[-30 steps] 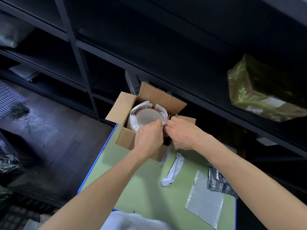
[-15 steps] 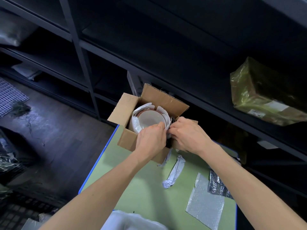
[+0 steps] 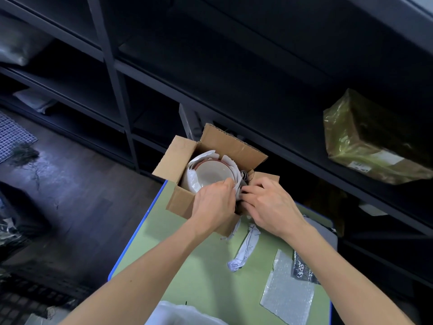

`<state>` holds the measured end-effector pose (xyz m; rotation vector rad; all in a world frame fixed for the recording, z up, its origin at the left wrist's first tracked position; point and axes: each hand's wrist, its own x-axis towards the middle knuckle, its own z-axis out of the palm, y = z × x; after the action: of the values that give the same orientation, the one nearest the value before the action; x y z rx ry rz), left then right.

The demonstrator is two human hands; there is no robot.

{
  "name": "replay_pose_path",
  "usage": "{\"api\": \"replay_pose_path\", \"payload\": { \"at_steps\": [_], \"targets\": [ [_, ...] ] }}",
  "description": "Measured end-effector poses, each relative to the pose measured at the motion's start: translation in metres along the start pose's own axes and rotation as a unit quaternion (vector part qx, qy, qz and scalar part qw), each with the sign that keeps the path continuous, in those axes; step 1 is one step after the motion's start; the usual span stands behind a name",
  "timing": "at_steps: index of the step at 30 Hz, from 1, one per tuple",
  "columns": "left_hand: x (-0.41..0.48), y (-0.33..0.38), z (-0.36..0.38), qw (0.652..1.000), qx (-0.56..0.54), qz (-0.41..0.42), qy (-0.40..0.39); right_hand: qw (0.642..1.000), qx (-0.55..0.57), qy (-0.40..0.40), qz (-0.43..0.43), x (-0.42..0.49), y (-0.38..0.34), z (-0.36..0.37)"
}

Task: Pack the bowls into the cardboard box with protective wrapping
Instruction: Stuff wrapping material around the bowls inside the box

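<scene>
1. Both hands have drawn closer together over the last second and now nearly touch at the near right corner of the box [image 3: 180, 201].
2. Left hand [image 3: 214, 202] curls its fingers over the white wrap [image 3: 192, 178] at the near rim of the bowl [image 3: 212, 172]. Right hand [image 3: 269, 205] pinches grey padding [image 3: 244, 182] between bowl and box wall.
3. Bowl sits upright in the box, wrap around it.
4. Parcel [image 3: 370, 141] in yellowish film lies on the shelf [image 3: 269, 141]. Its white label is too small to read.
5. Green, blue-edged desk [image 3: 187, 266] carries the box, crumpled paper [image 3: 246, 249], a bubble sheet [image 3: 287, 299] and a silver sheet [image 3: 302, 270]. Dark wood floor [image 3: 82, 195] lies to the left.
</scene>
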<state>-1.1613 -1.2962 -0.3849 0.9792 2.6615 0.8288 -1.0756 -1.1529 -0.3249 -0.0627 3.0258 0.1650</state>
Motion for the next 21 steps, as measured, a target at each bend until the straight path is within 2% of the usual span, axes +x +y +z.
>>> {"api": "replay_pose_path", "payload": {
  "at_steps": [7, 14, 17, 21],
  "targets": [
    [0.000, -0.001, 0.000, 1.000, 0.005, 0.006, 0.004, 0.999, -0.021, -0.019, 0.024, 0.004, -0.011, 0.008],
    [-0.003, -0.001, -0.002, 1.000, -0.005, 0.015, 0.007, 0.999, -0.002, 0.003, 0.043, -0.013, -0.016, 0.010],
    [-0.003, -0.002, -0.003, 1.000, -0.017, 0.019, 0.000, 0.998, 0.028, -0.005, 0.059, -0.028, -0.019, 0.014],
    [-0.007, -0.004, -0.005, 0.998, -0.039, 0.040, -0.001, 0.989, 0.101, 0.029, 0.108, -0.047, -0.028, 0.020]
  ]
}}
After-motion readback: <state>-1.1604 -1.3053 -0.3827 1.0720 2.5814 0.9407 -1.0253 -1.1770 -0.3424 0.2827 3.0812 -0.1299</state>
